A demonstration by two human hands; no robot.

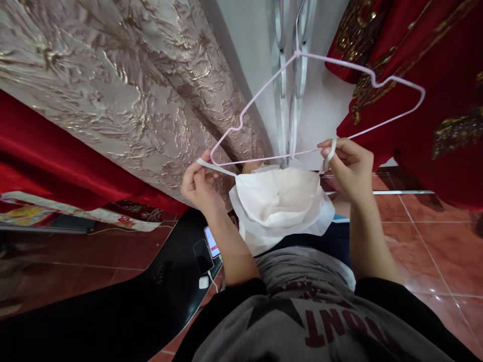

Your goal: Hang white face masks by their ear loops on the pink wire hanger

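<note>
A pale pink wire hanger (pixel 298 54) hangs in front of me, tilted, its hook running up out of view. Below its bottom bar is a white garment (pixel 277 198) of thin, layered fabric, its top edge facing me, with narrow straps. My left hand (pixel 204 183) pinches one strap, which stretches from the garment past the hanger's lower left corner. On the other side, my right hand (pixel 349 163) is closed on the second strap, looped around thumb and finger. Its fingertips meet at the bottom bar; whether they also grip the bar I cannot tell.
A shiny pink-beige textured fabric (pixel 124 75) hangs at left, and red gowns with gold trim (pixel 426 115) hang at right. On a curved black tabletop (pixel 151 296) lie a dark phone (pixel 204 255), a lit phone (pixel 212 242) and a white charger (pixel 204 282). Red tiles (pixel 433 241) cover the floor.
</note>
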